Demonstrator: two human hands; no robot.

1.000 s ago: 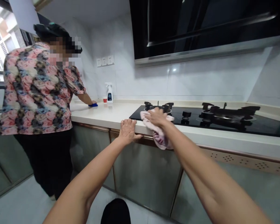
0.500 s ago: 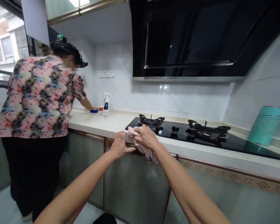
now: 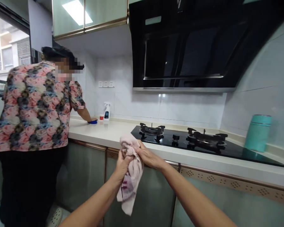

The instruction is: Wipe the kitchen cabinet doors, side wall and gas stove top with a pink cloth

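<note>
A pale pink cloth [image 3: 132,179] with a purple patch is bunched at the top and hangs down in front of the counter's edge. Its left side is gripped by my left hand [image 3: 122,163], thumb over the folds. My right hand [image 3: 149,155] grips the bunched part from the right, its fingertips partly hidden behind the fabric. Just beyond the hands is the white countertop [image 3: 104,132], and to the right lies the black gas stove [image 3: 168,140].
A person in a floral shirt [image 3: 40,107] stands at the left, one hand on a blue object [image 3: 92,122]. Near it are a red cup [image 3: 101,117] and a white spray bottle [image 3: 106,112]. A teal canister [image 3: 258,134] stands by the right wall. Above hangs a black range hood [image 3: 186,50].
The cloth has come off the stove's front left corner toward me and hangs lower. My left hand, previously empty beside it, has taken hold of it. The view has tilted up.
</note>
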